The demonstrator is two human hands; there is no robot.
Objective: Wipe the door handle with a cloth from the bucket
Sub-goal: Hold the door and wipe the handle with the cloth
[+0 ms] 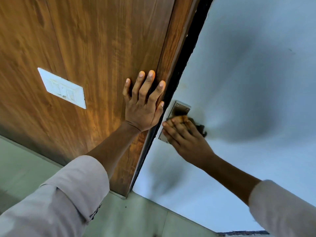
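Sleeve (56, 200) leads to left hand (142, 106), fingers spread flat on wood panel (95, 40); beside it, right hand (184, 135) presses cloth (199, 128), hiding door handle (179, 109).

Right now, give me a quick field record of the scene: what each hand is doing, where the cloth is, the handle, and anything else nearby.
left hand: open, palm flat on the brown wood-grain panel, fingers spread beside the dark door edge
right hand: pressing a dark crumpled cloth against the handle area
handle: mostly hidden under cloth and hand; its brushed-metal rectangular backplate shows, screws visible
door: pale grey-blue door
nearby: white rectangular switch plate on the wood panel
bucket: not in view
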